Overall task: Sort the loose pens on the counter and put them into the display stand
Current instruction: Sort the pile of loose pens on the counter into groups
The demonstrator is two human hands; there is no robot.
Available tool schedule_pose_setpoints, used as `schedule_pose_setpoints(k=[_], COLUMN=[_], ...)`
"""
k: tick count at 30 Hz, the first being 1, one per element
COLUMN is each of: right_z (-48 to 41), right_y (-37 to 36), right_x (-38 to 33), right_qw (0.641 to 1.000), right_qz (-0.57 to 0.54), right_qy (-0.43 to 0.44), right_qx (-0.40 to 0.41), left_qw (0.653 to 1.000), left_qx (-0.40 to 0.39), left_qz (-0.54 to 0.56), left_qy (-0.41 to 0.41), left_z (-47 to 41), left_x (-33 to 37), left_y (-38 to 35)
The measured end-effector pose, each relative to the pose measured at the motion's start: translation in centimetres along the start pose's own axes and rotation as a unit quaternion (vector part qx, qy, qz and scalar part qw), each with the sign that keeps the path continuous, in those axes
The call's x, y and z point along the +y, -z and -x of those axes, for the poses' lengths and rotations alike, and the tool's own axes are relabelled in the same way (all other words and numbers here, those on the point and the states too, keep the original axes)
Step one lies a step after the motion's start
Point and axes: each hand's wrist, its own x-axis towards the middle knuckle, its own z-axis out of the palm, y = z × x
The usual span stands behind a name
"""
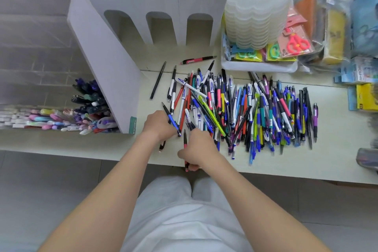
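A big heap of loose pens [245, 112] of many colours covers the pale counter [81, 143]. My left hand [158, 127] is closed on a blue and black pen [172, 121] at the heap's near left edge; a further dark pen tip shows below that hand. My right hand [197, 147] grips a red and black pen [185, 141] that points away from me, beside the left hand. The white display stand [106, 55] rises at the left, with arched slots at the back and pens standing in its compartments [90, 96].
A clear tray of scissors packs [266, 55] under stacked plastic lids [259, 6] stands at the back right. Packaged goods [335, 32] crowd the right edge. A lone black pen [158, 80] and a red pen [197, 59] lie apart behind the heap.
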Motion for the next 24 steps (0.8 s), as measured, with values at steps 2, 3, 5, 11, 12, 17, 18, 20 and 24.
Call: schedule_pose_setpoints(k=[2,3,5,11,12,17,18,20,24], right_z=[0.0,-0.3,-1.7,-4.5,-4.6,-8.2,-9.5,-12.1,-16.1], right_y=[1.8,2.5,3.2,3.7,4.0,7.1,8.1,10.1,12.7], right_x=[0.2,0.3,0.6,0.6,0.3,-1.8,-2.4,-3.6,-5.3], right_qw=[0.999,0.999,0.989,0.952,0.948,0.881,0.866,0.855,0.863], right_qz=[-0.04,-0.038,0.006,0.19,0.197,0.194,0.231,0.294,0.37], right_qy=[-0.004,0.007,0.033,0.062,0.072,0.205,0.216,0.214,0.167], right_qx=[-0.01,0.024,0.144,0.231,0.241,0.38,0.387,0.369,0.299], left_qw=[0.999,0.998,0.995,0.988,0.988,0.991,0.99,0.988,0.987], left_qx=[0.019,0.025,0.021,0.015,0.025,0.107,0.122,0.136,0.122], left_qz=[0.023,0.041,0.076,0.128,0.124,0.065,0.056,0.063,0.101], left_qy=[0.025,0.038,0.061,0.087,0.087,0.054,0.049,0.046,0.026], left_z=[-0.2,-0.3,-0.6,-0.9,-1.2,-1.5,-1.8,-2.1,-2.7], left_x=[0.0,0.2,0.4,1.5,1.5,1.6,1.6,1.6,1.3], left_y=[0.4,0.6,0.4,-0.4,-0.4,0.6,0.6,0.6,0.1])
